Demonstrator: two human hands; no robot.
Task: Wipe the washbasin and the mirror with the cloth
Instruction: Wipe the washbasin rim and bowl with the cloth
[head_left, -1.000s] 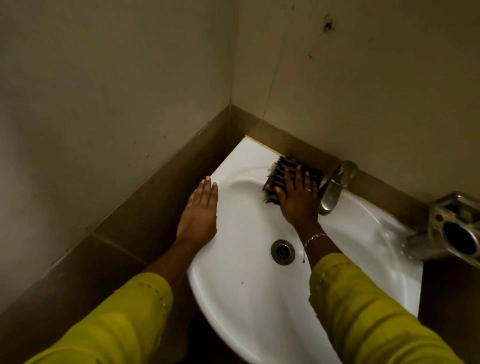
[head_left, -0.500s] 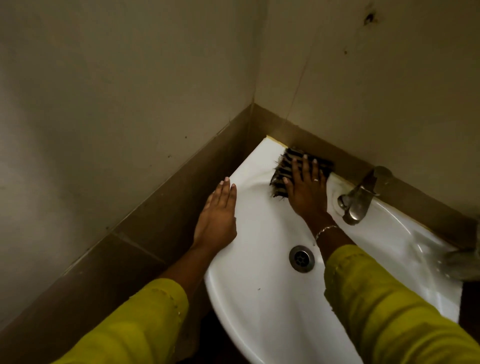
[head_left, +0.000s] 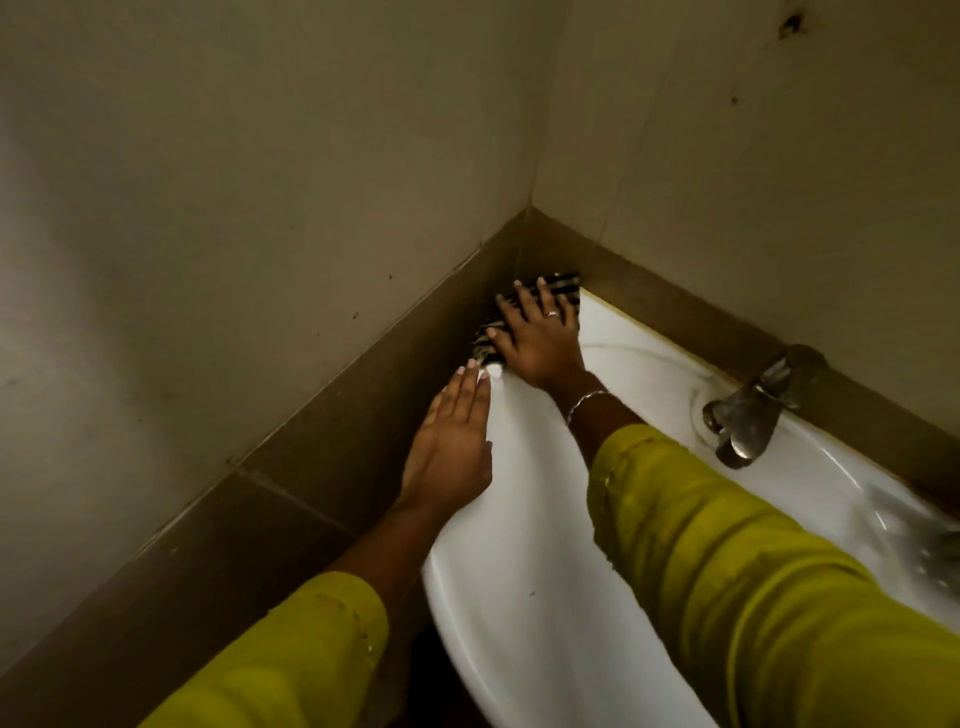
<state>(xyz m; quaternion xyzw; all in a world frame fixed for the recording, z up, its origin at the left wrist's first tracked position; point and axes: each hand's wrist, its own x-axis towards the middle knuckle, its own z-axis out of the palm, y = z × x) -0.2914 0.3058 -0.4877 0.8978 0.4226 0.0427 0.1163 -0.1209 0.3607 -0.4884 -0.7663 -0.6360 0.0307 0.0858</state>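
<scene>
Hands first: the right hand (head_left: 540, 340) has slid the cloth (head_left: 569, 288) away from the tap (head_left: 748, 410), along the back rim and into the far corner of the basin (head_left: 519, 597). That stretch of rim looks covered, and I judge the left edge and the bowl come next. Its fingers are straight and spread, pressing the cloth flat. The left hand (head_left: 452, 441) stays flat on the left rim, fingers together, holding nothing. No mirror is in view.
</scene>
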